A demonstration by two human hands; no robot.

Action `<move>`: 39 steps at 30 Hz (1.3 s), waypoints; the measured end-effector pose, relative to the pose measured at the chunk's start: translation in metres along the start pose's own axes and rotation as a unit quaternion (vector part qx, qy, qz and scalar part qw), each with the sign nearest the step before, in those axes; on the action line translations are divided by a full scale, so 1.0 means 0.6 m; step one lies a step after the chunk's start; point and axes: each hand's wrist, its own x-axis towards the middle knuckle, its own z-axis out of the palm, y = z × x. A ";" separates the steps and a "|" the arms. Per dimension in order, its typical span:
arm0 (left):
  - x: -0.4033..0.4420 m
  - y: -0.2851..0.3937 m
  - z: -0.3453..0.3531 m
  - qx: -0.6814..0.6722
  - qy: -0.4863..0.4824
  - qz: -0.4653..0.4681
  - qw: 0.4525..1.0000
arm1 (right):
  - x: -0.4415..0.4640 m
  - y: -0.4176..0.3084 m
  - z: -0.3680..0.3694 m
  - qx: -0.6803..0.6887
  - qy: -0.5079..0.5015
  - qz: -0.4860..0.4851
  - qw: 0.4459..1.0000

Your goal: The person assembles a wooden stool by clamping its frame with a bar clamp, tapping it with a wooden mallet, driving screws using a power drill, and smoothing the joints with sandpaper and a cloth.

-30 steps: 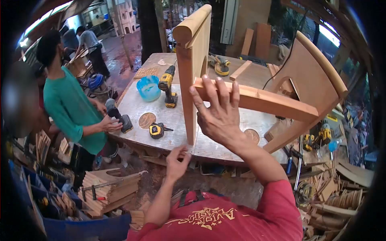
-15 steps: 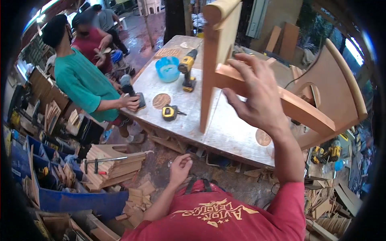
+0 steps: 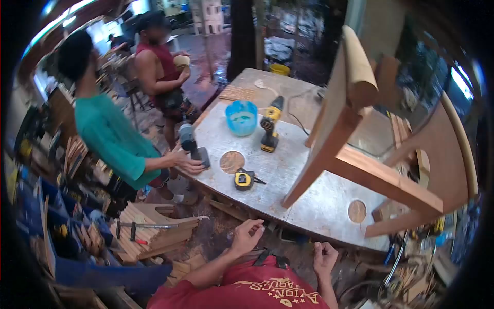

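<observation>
My left hand [image 3: 247, 237] hovers in front of the table's near edge, with loosely bent, parted fingers and nothing visible in it. My right hand [image 3: 324, 259] is low near my shirt, its fingers curled together; whether something small is inside cannot be made out. Neither hand touches the wooden frame [image 3: 388, 177], which looks like part of a chair and stands tilted on the worktable [image 3: 309, 219]. It has a crossbar between two upright sides, one with a broad curved panel. A yellow-black tape measure [image 3: 244, 180] lies on the tabletop left of the frame.
On the table are a cordless drill [image 3: 270, 126], a blue tub [image 3: 241, 118] and a round wooden inset [image 3: 232, 161]. A co-worker in green [image 3: 110, 139] grips a power tool [image 3: 189, 140] at the left edge. Stacked wooden pieces with a clamp [image 3: 146, 229] and a blue bin [image 3: 103, 268] are lower left.
My right hand has left the frame's crossbar and dropped beside my body. The wooden frame now leans differently. My view has shifted, and a co-worker in red stands more upright.
</observation>
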 end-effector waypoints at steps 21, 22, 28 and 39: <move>-0.068 0.091 0.335 0.039 -0.092 -0.047 0.994 | -0.085 0.259 -0.276 0.592 0.122 0.235 0.761; -0.088 0.123 0.366 0.057 -0.075 -0.028 0.995 | -0.070 0.251 -0.334 0.548 0.122 0.225 0.797; -0.166 0.193 0.454 0.127 -0.148 0.094 0.976 | 0.203 0.440 -0.543 0.120 0.215 0.008 0.969; -0.279 0.177 0.411 0.149 0.127 -0.017 0.981 | 0.486 0.572 -0.542 -0.374 -0.018 0.055 0.926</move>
